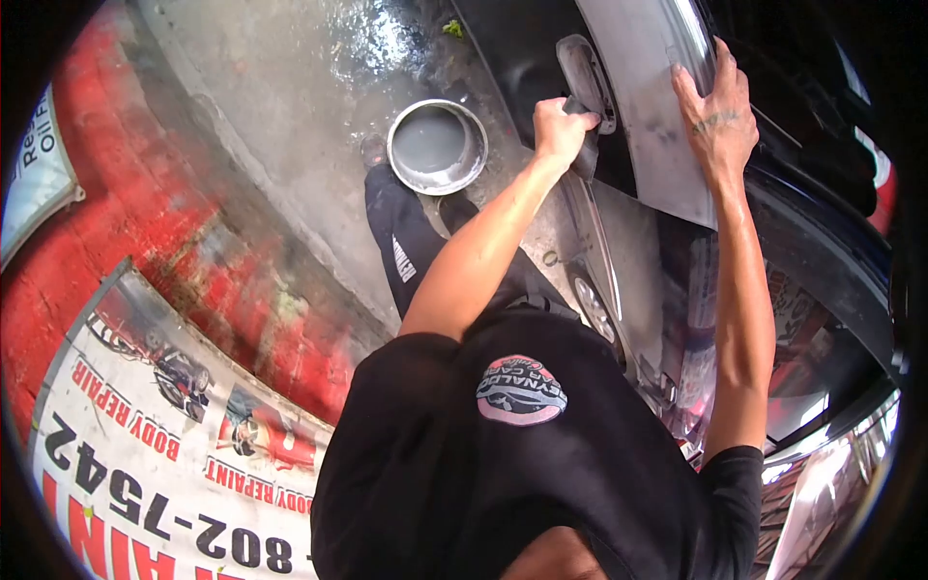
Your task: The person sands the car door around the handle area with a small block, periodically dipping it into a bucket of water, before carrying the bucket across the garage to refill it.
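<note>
- my left hand [564,126] is clenched around a dark sanding pad [586,145], pressing it against the side of the car [667,58].
- the pad sits at the lower edge of a recessed oval housing [586,77] in the bodywork, just left of the pale grey panel [657,145].
- only a dark strip of the pad shows below my knuckles; the rest is hidden in my fist.
- my right hand [717,111] is released, holding nothing, lying flat with fingers spread on the grey panel near its upper edge.
- there is a small mark on the back of that right hand, too blurred to read.
- the grey panel looks dull and matte, while the darker bodywork around it is glossy and throws back light.
- both my forearms reach up from my black shirt [512,454], the left one crossing over my dark trousers [406,242].
- a round patch [521,391] in pink and grey sits on the chest of the shirt.
- on the wet concrete floor [290,87] stands a round metal bowl [437,147] holding greyish water, near my left hand but well apart from the car.
- my foot [374,150] rests just beside the bowl's left rim.
- a wheel [592,307] of the car shows low beside my left elbow.
- to the left runs a red painted wall [106,232] with worn patches.
- against it leans a banner [164,454] with car pictures, the words "body repair" and large digits.
</note>
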